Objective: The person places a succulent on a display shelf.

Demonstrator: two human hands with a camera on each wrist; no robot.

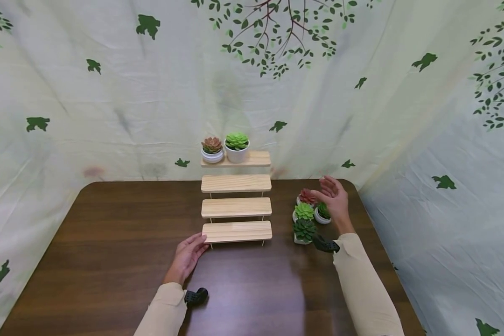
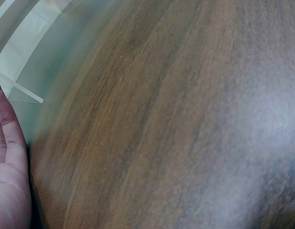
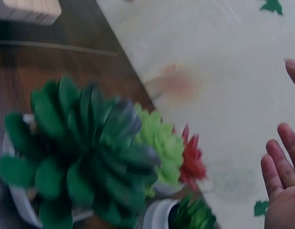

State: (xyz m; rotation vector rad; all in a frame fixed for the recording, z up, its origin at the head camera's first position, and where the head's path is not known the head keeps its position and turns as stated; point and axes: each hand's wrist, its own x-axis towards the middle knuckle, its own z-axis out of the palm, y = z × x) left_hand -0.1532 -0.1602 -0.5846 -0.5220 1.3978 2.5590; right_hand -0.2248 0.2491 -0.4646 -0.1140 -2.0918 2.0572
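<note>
A four-tier wooden display stand with thin wire legs stands near the table's back. My left hand holds the left corner of its lowest board, fingertips at the edge; in the left wrist view only part of that hand shows. My right hand is over the back right of the table, fingers loosely bent, holding nothing. Beside it stand potted succulents: a red one, a light green one, a dark green one in front, and a small green one partly behind the wrist.
On the top board sit a brownish-pink succulent and a bright green succulent in white pots. A white curtain with leaf prints hangs right behind the dark brown table. Black wrist cameras are strapped at both sleeves.
</note>
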